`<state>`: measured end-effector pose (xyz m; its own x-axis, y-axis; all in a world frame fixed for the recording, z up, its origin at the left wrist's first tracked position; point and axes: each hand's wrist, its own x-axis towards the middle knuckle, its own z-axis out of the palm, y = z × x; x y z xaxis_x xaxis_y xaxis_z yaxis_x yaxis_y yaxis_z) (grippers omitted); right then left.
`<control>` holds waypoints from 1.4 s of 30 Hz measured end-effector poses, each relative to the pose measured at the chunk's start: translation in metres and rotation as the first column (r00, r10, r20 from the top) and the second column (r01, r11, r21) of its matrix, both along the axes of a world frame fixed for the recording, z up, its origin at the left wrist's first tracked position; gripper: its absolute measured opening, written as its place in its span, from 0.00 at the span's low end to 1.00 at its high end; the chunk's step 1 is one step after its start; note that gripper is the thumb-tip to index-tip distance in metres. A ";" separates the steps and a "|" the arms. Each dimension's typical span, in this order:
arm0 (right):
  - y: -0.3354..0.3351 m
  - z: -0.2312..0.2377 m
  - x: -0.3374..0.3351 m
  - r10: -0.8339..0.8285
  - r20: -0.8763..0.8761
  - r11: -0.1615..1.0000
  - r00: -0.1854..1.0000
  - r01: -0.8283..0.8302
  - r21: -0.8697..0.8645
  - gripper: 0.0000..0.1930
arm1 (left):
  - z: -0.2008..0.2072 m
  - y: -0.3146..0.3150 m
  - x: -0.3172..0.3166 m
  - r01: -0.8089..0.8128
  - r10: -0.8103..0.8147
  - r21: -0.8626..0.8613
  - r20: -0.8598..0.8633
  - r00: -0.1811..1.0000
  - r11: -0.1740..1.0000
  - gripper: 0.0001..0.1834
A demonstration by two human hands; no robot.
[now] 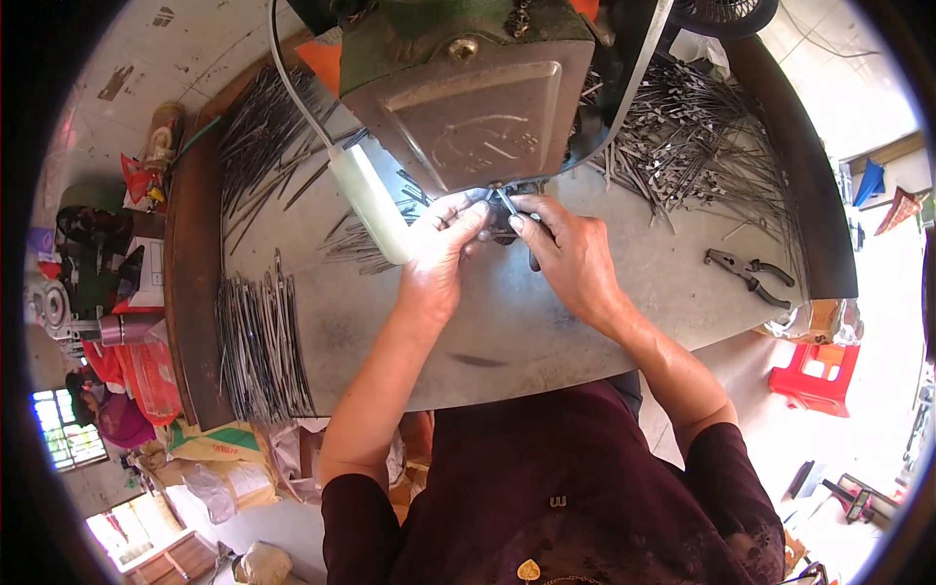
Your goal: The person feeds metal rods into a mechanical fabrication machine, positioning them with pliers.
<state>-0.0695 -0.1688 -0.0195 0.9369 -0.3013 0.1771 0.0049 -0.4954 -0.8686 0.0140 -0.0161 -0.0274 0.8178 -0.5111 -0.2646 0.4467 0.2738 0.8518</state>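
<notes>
My left hand (448, 234) is closed in a pinch just below the head of a green-and-grey press machine (478, 122). Whatever its fingertips hold is too small and hidden to name. Close beside it, my right hand (568, 249) grips a thin metal rod (507, 203) between thumb and fingers, its upper end under the machine head. Dark tooling shows between the two hands, partly covered by the fingers. A white lamp (370, 203) on a bent stalk shines from beside my left wrist.
Bundled thin metal rods (261, 341) lie at the left, with a darker heap (263, 132) behind them. Another large pile of rods (682, 132) covers the far right. Pliers (751, 276) rest near the table's right edge. A red stool (815, 378) stands on the floor beyond.
</notes>
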 end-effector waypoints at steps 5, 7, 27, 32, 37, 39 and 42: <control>0.006 -0.008 -0.001 0.002 0.004 0.999 1.000 -0.002 0.043 0.11 | -0.005 -0.002 -0.009 -0.064 0.064 0.003 -0.015 0.998 0.998 0.14; 0.010 -0.010 -0.003 -0.004 -0.013 0.998 1.000 0.005 0.058 0.11 | -0.004 -0.006 -0.017 -0.073 0.070 -0.058 -0.052 0.996 0.996 0.15; -0.001 0.014 0.005 0.109 -0.084 0.993 0.990 -0.105 0.051 0.09 | 0.015 -0.008 -0.016 -0.231 0.131 0.289 0.327 0.936 0.929 0.11; -0.002 0.025 0.004 0.109 -0.290 0.974 0.951 -0.044 0.223 0.11 | 0.018 0.002 0.001 -0.126 -0.091 0.459 0.422 0.902 0.879 0.12; 0.000 0.026 -0.003 0.087 -0.289 0.961 0.953 -0.004 0.277 0.13 | 0.014 0.002 -0.009 -0.163 0.016 0.271 0.476 0.879 0.949 0.07; 0.001 0.026 -0.008 0.149 -0.190 0.977 0.970 -0.115 0.179 0.13 | 0.022 0.004 -0.013 0.036 -0.052 0.071 0.225 0.973 0.997 0.07; 0.000 0.022 -0.019 0.174 -0.158 0.911 0.972 -0.097 0.402 0.12 | 0.028 0.011 -0.016 0.086 -0.095 0.066 0.151 0.984 0.994 0.07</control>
